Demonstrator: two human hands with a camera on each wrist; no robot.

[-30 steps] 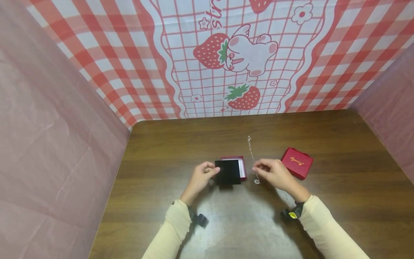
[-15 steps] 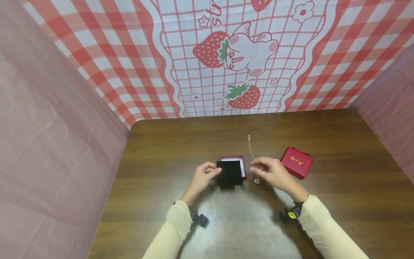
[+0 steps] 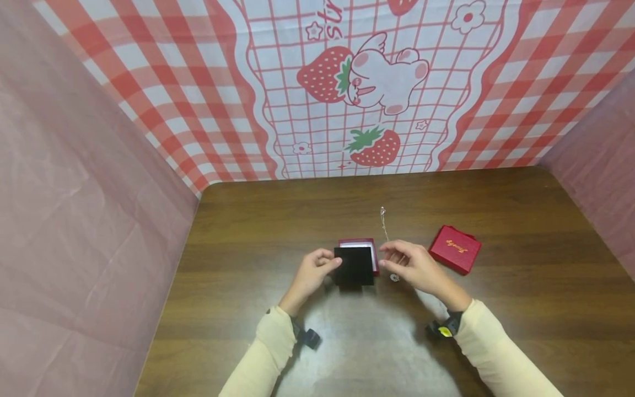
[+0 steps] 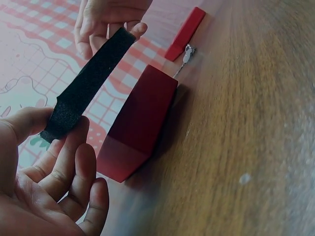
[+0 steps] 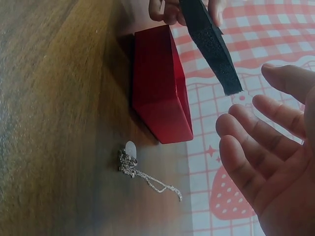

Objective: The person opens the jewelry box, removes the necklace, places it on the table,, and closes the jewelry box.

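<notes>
My left hand (image 3: 310, 273) pinches a black foam pad (image 3: 354, 266) by its left edge, between thumb and fingers. The pad hovers over the open red box base (image 3: 375, 256), covering most of it in the head view. In the right wrist view the base's red side (image 5: 157, 83) shows, standing on the table. Close to the pad's right edge, my right hand (image 3: 419, 270) has its fingers relaxed and apart from the pad, holding nothing. Below and beside that hand lies a silver chain necklace (image 5: 129, 164) with a round pendant (image 3: 394, 277), partly hidden in the head view.
The red box lid (image 3: 455, 250) with gold lettering lies on the wooden table (image 3: 258, 220), right of the necklace. A checked strawberry cloth (image 3: 198, 99) hangs behind the table. Pinkish cloth (image 3: 84, 220) hangs on the left side and also on the right.
The foam pad, in my left hand, has shifted slightly to the right over the box base. My right hand has moved slightly left, nearer the pad. Necklace and lid stay where they were.
</notes>
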